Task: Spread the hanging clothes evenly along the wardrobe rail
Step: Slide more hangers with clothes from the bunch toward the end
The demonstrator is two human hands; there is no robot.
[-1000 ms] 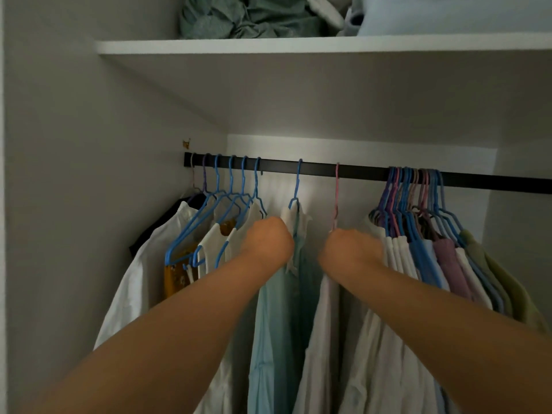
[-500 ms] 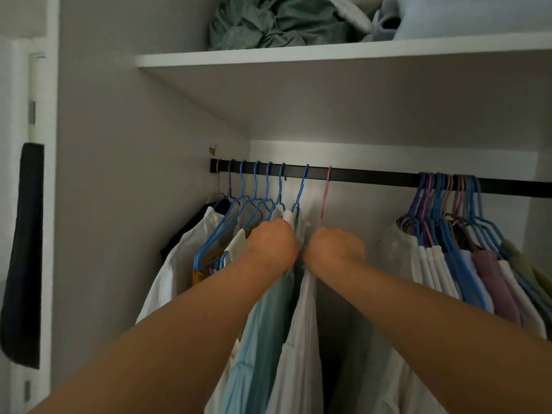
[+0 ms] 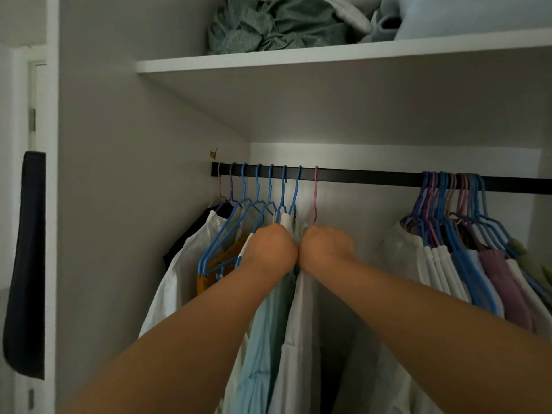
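Not spread yet: clothes bunched mid-left and far right, rail bare between. Both hands, left hand and right hand, sit at the shirt collars; finger state can't tell.

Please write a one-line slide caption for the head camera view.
Both hands, left and right, grip shirts beside the pink hanger, leaving the black rail bare mid-span.

We see two bare forearms, one ending in the left hand, one in the right hand. Neither arm carries a sleeve anywhere along its visible length behind the hands. We find no watch, bracelet or ring at either wrist. The backs of both hands face us; their fingers are hidden.
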